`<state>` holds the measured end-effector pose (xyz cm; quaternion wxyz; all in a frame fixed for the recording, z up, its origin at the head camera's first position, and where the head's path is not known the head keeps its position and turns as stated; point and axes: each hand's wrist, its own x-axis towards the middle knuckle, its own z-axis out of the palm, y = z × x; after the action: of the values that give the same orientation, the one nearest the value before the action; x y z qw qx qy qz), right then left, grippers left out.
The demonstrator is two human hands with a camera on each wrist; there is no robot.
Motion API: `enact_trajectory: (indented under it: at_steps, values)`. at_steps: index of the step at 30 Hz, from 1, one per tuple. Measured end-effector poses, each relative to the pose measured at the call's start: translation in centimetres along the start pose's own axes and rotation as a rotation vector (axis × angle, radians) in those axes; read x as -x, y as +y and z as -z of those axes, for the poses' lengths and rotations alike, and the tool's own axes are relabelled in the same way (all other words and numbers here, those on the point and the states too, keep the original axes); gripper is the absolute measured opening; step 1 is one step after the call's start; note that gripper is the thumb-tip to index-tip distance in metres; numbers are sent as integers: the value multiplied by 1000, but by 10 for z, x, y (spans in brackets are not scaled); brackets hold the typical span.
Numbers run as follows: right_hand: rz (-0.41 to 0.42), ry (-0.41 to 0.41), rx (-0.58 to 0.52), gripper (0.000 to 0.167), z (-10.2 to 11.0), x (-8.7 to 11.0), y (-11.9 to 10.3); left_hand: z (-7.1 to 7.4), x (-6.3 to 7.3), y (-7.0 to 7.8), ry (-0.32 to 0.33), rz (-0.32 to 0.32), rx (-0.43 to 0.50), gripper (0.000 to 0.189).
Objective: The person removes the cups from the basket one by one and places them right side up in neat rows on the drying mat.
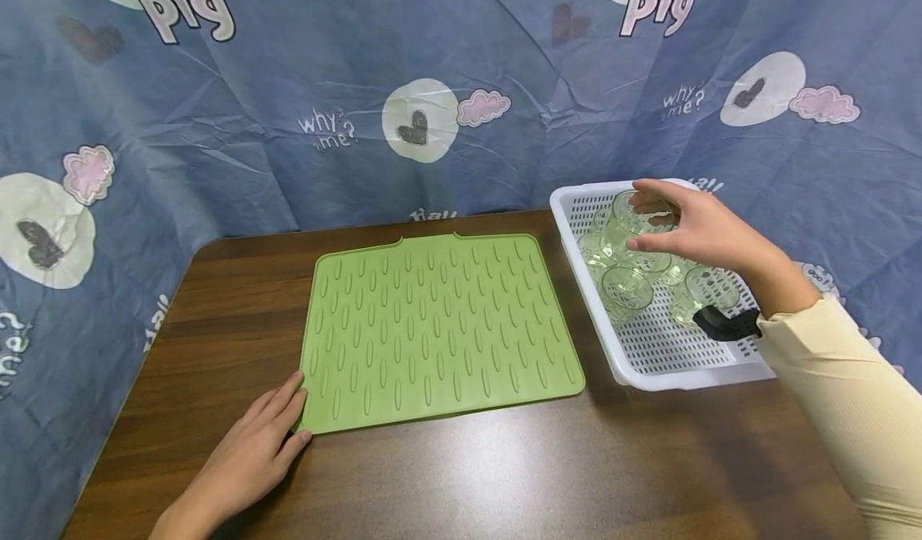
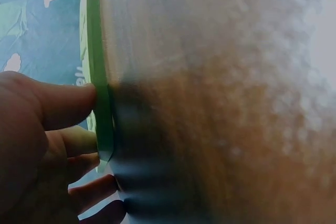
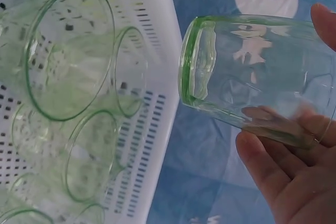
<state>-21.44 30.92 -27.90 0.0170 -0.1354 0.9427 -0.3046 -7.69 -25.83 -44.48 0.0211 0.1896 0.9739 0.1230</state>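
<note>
My right hand (image 1: 699,224) grips a clear, green-tinted drinking glass (image 3: 262,66) between thumb and fingers, above a white perforated basket (image 1: 695,380). In the right wrist view the held glass lies sideways, its thick base pointing left, apart from the other glasses. Several similar glasses (image 1: 627,288) stand in the basket. My left hand (image 1: 248,452) rests at the near left corner of a green ridged mat (image 1: 439,324), fingers extended along its edge. The left wrist view has the thumb against the mat's raised rim (image 2: 100,77).
The mat and basket sit side by side on a dark brown wooden table (image 1: 461,484). A blue printed cloth (image 1: 288,84) hangs behind the table. A black strap (image 1: 723,324) is on the right wrist, near the basket's right side.
</note>
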Motion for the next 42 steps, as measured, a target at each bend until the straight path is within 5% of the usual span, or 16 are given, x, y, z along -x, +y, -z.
enact_trajectory:
  at_steps: [17,42]
  values:
    - [33,-71,-34,89,-34,-53,-25,-3,-1,2,-35,24,-28,68]
    - [124,-150,-94,92,-124,-106,-76,-5,-1,2,-26,23,-35,68]
